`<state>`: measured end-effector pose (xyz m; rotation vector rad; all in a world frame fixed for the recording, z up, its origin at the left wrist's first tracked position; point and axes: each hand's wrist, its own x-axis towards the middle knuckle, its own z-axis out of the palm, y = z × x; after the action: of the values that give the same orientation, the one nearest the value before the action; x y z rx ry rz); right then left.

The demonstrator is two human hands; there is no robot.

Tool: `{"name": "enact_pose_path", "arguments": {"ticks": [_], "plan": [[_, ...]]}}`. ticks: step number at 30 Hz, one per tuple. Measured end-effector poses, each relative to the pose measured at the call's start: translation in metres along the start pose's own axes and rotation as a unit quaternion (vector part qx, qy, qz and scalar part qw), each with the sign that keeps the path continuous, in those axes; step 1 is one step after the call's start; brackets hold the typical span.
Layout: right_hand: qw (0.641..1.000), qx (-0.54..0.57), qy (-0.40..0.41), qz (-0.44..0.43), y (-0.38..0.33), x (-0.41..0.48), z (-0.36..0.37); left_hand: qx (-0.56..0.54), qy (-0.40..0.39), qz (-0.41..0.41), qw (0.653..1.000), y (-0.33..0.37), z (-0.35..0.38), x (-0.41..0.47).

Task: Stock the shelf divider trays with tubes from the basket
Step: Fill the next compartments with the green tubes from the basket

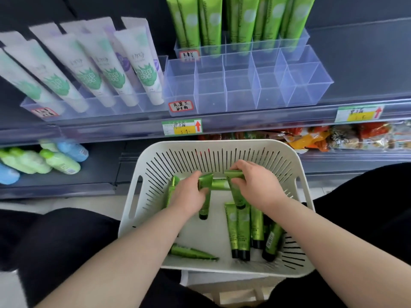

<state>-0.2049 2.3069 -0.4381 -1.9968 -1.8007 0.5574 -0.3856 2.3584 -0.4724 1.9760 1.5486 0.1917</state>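
Note:
A white slotted basket (219, 150) sits in front of me below the shelf, with several small green tubes with black caps (240, 232) lying in it. My left hand (189, 194) is shut on green tubes (205, 182) at the basket's far side. My right hand (253, 185) grips another green tube (233, 174) beside it. On the shelf above stands a clear divider tray (244, 90) with empty compartments and a handwritten label (180, 106). Behind it, a second clear tray (240, 50) holds tall green tubes (244, 18) standing upright.
White tubes with green leaf prints (89, 70) lean in a tray to the left. Price tags (182, 127) sit on the shelf rail. Green and blue bottles (55, 158) lie on the lower left shelf, snack packets (333, 136) on the lower right. My dark-clothed knees flank the basket.

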Motion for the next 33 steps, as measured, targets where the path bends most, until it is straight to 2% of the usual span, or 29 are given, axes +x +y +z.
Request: {"name": "enact_pose_path", "arguments": {"ticks": [5,11,21,27,33], "plan": [[0.999,-0.008,0.051,-0.01,-0.013,-0.003,-0.039,-0.096,0.035,0.055,0.993,0.035,-0.039,-0.005],[0.985,-0.053,0.158,-0.054,-0.038,-0.004,-0.11,-0.138,0.146,0.135,0.97,0.102,-0.099,-0.003],[0.953,-0.083,0.291,-0.028,-0.051,0.028,-0.219,-0.22,0.259,0.208,0.917,0.222,-0.166,0.015],[0.942,-0.076,0.328,-0.012,-0.027,0.056,-0.249,-0.203,0.28,0.225,0.911,0.265,-0.163,0.052],[0.951,-0.074,0.301,-0.004,-0.005,0.083,-0.269,-0.211,0.227,0.19,0.931,0.299,-0.158,0.107]]}}
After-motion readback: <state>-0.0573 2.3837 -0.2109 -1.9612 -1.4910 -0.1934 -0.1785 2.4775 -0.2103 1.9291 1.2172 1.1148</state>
